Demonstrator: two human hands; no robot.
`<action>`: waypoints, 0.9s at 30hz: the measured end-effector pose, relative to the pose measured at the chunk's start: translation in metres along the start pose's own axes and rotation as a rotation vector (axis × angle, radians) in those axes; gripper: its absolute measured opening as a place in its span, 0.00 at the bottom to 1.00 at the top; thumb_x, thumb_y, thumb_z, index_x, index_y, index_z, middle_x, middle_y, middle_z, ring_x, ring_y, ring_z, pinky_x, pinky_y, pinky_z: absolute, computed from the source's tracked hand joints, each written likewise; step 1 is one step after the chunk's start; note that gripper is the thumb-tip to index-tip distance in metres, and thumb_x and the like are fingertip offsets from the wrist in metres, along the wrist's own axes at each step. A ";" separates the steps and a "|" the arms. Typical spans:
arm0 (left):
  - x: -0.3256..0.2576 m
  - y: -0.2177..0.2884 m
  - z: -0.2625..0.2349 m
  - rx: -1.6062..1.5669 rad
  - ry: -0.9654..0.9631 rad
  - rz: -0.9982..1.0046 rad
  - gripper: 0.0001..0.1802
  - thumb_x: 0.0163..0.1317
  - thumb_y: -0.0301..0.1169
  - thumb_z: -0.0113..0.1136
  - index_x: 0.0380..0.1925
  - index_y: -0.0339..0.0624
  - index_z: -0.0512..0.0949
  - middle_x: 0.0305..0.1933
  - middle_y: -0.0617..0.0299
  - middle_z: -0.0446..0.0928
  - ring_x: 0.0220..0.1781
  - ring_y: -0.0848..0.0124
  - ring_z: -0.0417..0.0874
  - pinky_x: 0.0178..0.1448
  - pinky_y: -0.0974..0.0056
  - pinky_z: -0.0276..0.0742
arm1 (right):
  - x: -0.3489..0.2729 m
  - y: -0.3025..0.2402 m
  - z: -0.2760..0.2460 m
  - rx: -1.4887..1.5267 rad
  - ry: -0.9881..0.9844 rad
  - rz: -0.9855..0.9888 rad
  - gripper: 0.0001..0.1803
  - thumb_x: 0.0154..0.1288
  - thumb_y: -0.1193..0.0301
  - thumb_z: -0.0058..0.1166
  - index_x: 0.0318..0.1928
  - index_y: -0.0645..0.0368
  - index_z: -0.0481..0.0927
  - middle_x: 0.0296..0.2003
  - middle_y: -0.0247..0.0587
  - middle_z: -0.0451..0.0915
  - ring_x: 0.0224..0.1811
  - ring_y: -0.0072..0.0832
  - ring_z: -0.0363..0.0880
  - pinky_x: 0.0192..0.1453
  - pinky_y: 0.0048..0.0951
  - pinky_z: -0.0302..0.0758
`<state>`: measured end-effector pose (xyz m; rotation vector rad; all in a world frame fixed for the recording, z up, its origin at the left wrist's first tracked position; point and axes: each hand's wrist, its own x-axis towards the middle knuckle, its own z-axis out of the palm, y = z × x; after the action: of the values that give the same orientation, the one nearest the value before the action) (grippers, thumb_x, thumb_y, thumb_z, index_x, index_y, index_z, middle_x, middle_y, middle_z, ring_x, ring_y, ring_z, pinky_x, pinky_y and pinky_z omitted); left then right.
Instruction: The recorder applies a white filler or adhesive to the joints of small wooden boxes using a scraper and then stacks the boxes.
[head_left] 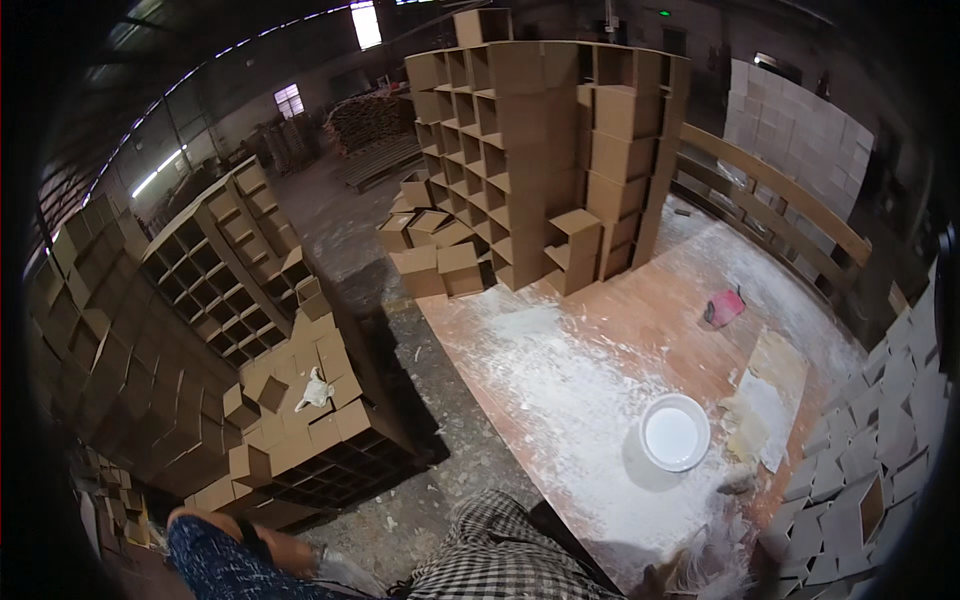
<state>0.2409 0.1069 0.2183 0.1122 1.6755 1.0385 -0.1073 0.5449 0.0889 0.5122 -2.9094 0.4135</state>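
My left hand (348,572) looks pale, as if gloved, and is at the lower edge beside a black-and-white checked cloth (490,545) over my front. Its fingers do not show clearly. A blurred whitish shape at the lower right seems to be my right hand (705,560), low over the powdery board; motion hides its fingers and anything in them. Beyond it stands a round white bucket (672,435) with white liquid inside. A grey lump (738,482) and a white-smeared sheet (770,395) lie to the right of the bucket.
A tall stack of open brown cardboard boxes (520,150) rises at the board's far end. More boxes (300,410) stand at left, a white rag (315,390) on top. A pink bag-like thing (724,307), a wooden rail (770,195) and pale stacked boxes (870,480) are at right.
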 end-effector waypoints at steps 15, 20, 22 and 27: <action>-0.027 -0.083 -0.015 -0.174 0.444 0.063 0.08 0.65 0.29 0.53 0.36 0.38 0.80 0.29 0.57 0.80 0.33 0.66 0.81 0.39 0.57 0.78 | 0.049 -0.108 0.022 -0.009 -0.075 -0.145 0.30 0.60 0.66 0.57 0.64 0.58 0.74 0.65 0.55 0.68 0.67 0.51 0.67 0.67 0.45 0.67; -0.060 -0.100 -0.106 -0.026 0.480 0.007 0.08 0.65 0.29 0.53 0.35 0.38 0.80 0.29 0.57 0.80 0.32 0.66 0.81 0.38 0.57 0.77 | 0.038 -0.116 0.052 0.661 -0.016 0.233 0.22 0.58 0.74 0.57 0.55 0.53 0.80 0.54 0.49 0.79 0.56 0.43 0.77 0.52 0.42 0.78; -0.072 -0.099 -0.150 0.056 0.508 -0.041 0.08 0.65 0.29 0.54 0.35 0.38 0.80 0.29 0.57 0.80 0.32 0.66 0.80 0.38 0.57 0.77 | 0.034 -0.129 0.051 0.050 -0.095 -0.028 0.20 0.59 0.71 0.57 0.54 0.52 0.81 0.52 0.48 0.80 0.54 0.43 0.78 0.52 0.41 0.77; -0.046 -0.064 -0.272 0.312 0.549 0.016 0.07 0.65 0.29 0.54 0.34 0.38 0.80 0.28 0.57 0.80 0.32 0.66 0.80 0.37 0.57 0.77 | -0.004 -0.177 0.025 -0.064 -0.077 0.183 0.16 0.62 0.63 0.53 0.49 0.53 0.83 0.45 0.45 0.82 0.53 0.45 0.78 0.58 0.44 0.73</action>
<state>0.0623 -0.1124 0.2109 0.0433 2.3342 0.8551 -0.0439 0.3793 0.1074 0.2590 -3.0448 0.3289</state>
